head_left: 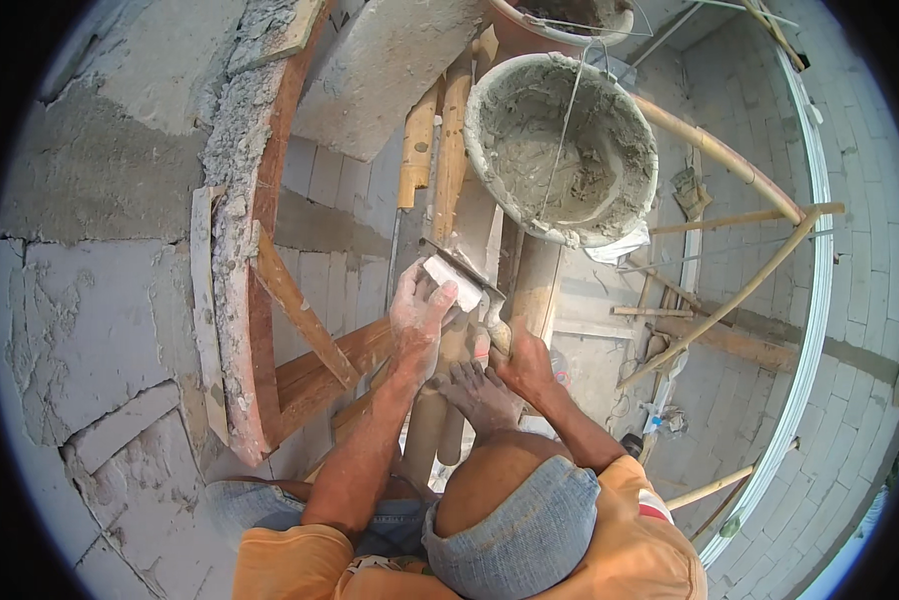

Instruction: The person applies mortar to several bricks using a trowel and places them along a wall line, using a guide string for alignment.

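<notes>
My left hand (pixel 417 320) grips a small pale block piece (pixel 452 281) over the scaffold. My right hand (pixel 523 365) holds a trowel (pixel 495 297) by its handle, its dark, mortar-smeared blade against or just beside the block piece. Below my hands, my bare foot (pixel 477 400) rests on the bamboo and plank footing. A bucket (pixel 523 140) coated inside with grey wet mortar stands just beyond them, a thin wire handle across its opening.
A second bucket (pixel 560 20) sits behind. At left are a block wall (pixel 110 320) and mortar-crusted timber formwork (pixel 260 200). A concrete slab (pixel 370 70) lies upper left of the bucket. Bamboo poles (pixel 720 300) cross at right above a drop to lower surfaces.
</notes>
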Tool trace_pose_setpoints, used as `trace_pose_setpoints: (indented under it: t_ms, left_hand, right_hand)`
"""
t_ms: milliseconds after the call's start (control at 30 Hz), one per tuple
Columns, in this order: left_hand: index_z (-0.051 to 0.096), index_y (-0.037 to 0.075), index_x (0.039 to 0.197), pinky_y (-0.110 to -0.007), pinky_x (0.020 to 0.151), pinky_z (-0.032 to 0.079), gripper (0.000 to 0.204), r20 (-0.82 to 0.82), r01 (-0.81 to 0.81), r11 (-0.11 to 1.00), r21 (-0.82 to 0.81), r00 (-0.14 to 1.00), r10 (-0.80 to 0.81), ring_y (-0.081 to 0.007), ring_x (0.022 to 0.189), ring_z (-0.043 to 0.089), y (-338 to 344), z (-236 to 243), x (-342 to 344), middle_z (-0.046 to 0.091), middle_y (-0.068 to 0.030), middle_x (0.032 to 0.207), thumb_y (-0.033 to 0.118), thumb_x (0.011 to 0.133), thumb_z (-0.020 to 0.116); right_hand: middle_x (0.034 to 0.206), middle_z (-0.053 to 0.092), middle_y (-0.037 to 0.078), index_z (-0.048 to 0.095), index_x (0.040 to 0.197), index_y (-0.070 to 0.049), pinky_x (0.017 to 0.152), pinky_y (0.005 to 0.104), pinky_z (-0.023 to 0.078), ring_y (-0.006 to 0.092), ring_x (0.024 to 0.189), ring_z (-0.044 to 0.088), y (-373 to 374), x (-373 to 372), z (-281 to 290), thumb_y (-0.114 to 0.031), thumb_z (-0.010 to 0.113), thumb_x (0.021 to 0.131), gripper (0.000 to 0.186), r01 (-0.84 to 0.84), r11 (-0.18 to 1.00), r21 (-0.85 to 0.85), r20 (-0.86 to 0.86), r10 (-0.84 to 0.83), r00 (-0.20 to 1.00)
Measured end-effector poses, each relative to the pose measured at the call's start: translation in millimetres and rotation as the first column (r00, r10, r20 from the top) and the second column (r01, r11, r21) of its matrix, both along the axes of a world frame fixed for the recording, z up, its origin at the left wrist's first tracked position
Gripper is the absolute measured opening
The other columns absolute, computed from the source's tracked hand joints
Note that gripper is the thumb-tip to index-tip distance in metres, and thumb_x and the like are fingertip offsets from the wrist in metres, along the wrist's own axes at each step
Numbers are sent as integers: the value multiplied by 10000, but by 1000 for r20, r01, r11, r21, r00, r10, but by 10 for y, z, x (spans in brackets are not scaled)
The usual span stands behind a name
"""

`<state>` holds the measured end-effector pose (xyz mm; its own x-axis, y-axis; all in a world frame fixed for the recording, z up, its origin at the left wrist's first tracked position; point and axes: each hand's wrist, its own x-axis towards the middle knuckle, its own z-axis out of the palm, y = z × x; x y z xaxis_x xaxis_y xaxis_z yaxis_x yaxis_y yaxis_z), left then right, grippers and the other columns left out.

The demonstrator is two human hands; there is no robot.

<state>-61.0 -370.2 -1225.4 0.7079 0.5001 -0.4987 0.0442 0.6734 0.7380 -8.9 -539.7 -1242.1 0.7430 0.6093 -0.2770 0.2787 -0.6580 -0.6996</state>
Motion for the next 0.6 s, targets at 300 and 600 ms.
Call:
trace_pose_setpoints:
  t_ms: [300,600]
  left_hand:
    - [368,22,1442,-442,1019,498,695,-21,-8,1000,13,1000,8,-241,1230,555,30,-15,-13,518,-127,1372,270,896,721]
    - [343,23,1434,-507,1057,480,649,-6,47,998,47,999,-47,-276,1249,558,24,-17,-5,532,-163,1358,272,941,684]
  right_hand:
    - [809,684,206,468,1053,13,591,414,543,344,746,726,212,51,682,-24,746,818,366,117,912,392,126,-180,976]
    - [836,664,289,474,1080,40,665,501,528,480,781,673,130,81,321,-120,720,858,368,107,988,111,-37,-104,994]
